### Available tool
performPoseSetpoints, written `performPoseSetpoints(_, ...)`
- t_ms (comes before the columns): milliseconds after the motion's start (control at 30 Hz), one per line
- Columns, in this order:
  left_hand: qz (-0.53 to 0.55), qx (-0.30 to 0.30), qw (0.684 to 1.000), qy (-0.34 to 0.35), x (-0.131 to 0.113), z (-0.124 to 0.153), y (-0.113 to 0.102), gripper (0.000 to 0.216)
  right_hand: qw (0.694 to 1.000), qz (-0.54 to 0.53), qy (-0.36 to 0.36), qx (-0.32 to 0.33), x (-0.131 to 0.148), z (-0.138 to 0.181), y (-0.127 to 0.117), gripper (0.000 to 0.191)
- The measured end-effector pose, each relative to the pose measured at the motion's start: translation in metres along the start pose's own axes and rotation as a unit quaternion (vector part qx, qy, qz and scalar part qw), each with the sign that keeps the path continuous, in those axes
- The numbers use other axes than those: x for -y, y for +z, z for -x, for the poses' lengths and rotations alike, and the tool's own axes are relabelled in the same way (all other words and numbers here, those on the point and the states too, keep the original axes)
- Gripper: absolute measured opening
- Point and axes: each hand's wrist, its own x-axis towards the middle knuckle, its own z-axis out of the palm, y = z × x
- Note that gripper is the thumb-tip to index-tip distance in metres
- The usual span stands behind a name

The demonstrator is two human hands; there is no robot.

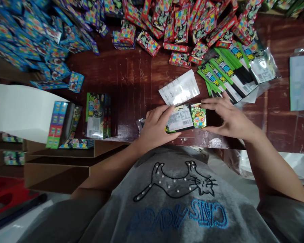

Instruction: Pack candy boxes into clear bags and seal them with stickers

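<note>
In front of my body, at the table's near edge, lies a black printed package with a white barcode label. My left hand is closed over its left end, thumb and fingers along its sides. A small green printed box sits at the package's right end. My right hand grips this green box at its right edge, fingers at the far corner and thumb at the near corner. Whether the green box is partly inside the package, I cannot tell. Just beyond lies a sheet of clear round stickers.
Green-and-black flat sleeves lie fanned at the right. Red small boxes and blue small boxes are heaped at the back. A filled package stands left, beside an open cardboard carton holding more packages.
</note>
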Motion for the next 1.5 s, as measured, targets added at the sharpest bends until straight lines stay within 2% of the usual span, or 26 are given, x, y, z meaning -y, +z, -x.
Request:
performPoseSetpoints(67, 0.018, 0.012, 1.0, 0.006, -0.004, -0.002, 0.003, 0.101, 0.998, -0.032, 0.003, 0.054, -0.001, -0.003, -0.001, 0.068)
performPoseSetpoints(133, 0.057, 0.017, 0.998, -0.018, -0.008, -0.007, 0.005, 0.109, 0.994, -0.063, 0.021, 0.081, -0.001, -0.008, -0.002, 0.075)
performPoseSetpoints(200, 0.11, 0.003, 0.992, -0.064, -0.012, -0.014, 0.009, 0.113, 0.994, -0.083, 0.055, 0.046, -0.001, -0.012, 0.003, 0.085)
performPoseSetpoints(267, 0.168, -0.03, 0.981, -0.093, -0.014, -0.022, 0.013, 0.101, 0.987, -0.12, 0.103, -0.033, 0.001, -0.017, 0.014, 0.087)
performPoseSetpoints(333, 0.225, -0.062, 0.968, -0.092, -0.014, -0.028, 0.019, 0.083, 0.966, -0.186, 0.147, -0.107, 0.003, -0.021, 0.029, 0.074)
performPoseSetpoints(400, 0.278, -0.065, 0.955, -0.085, -0.01, -0.029, 0.023, 0.076, 0.941, -0.245, 0.18, -0.148, 0.006, -0.023, 0.043, 0.055)
performPoseSetpoints(500, 0.355, -0.028, 0.93, -0.094, 0.002, -0.024, 0.024, 0.07, 0.93, -0.266, 0.206, -0.147, 0.01, -0.026, 0.055, 0.041)
performPoseSetpoints(600, 0.41, -0.004, 0.906, -0.108, 0.018, -0.019, 0.018, 0.053, 0.936, -0.261, 0.211, -0.107, 0.012, -0.027, 0.06, 0.037)
performPoseSetpoints(700, 0.428, 0.014, 0.898, -0.101, 0.031, -0.018, 0.011, 0.04, 0.939, -0.258, 0.205, -0.096, 0.017, -0.028, 0.067, 0.034)
performPoseSetpoints(800, 0.431, -0.018, 0.897, -0.1, 0.038, -0.021, 0.006, 0.033, 0.916, -0.279, 0.228, -0.177, 0.027, -0.03, 0.078, 0.049)
performPoseSetpoints(900, 0.422, -0.062, 0.896, -0.122, 0.039, -0.024, 0.002, 0.03, 0.897, -0.256, 0.267, -0.244, 0.038, -0.031, 0.085, 0.039)
performPoseSetpoints(1000, 0.441, -0.058, 0.884, -0.142, 0.037, -0.027, 0.0, 0.026, 0.911, -0.22, 0.275, -0.216, 0.045, -0.033, 0.083, 0.025)
performPoseSetpoints(1133, 0.497, -0.054, 0.849, -0.172, 0.037, -0.031, 0.0, 0.03, 0.927, -0.221, 0.232, -0.194, 0.044, -0.036, 0.076, 0.022)
performPoseSetpoints(1233, 0.493, -0.035, 0.854, -0.165, 0.039, -0.033, -0.004, 0.029, 0.926, -0.234, 0.228, -0.191, 0.044, -0.038, 0.07, 0.031)
performPoseSetpoints(1333, 0.471, -0.012, 0.866, -0.165, 0.038, -0.035, -0.01, 0.028, 0.933, -0.23, 0.225, -0.163, 0.046, -0.043, 0.063, 0.019)
performPoseSetpoints(1400, 0.463, -0.007, 0.869, -0.171, 0.035, -0.037, -0.012, 0.029, 0.924, -0.247, 0.244, -0.158, 0.048, -0.048, 0.059, 0.014)
performPoseSetpoints(1500, 0.453, -0.014, 0.875, -0.172, 0.03, -0.042, -0.015, 0.026, 0.883, -0.3, 0.318, -0.172, 0.047, -0.053, 0.058, 0.02)
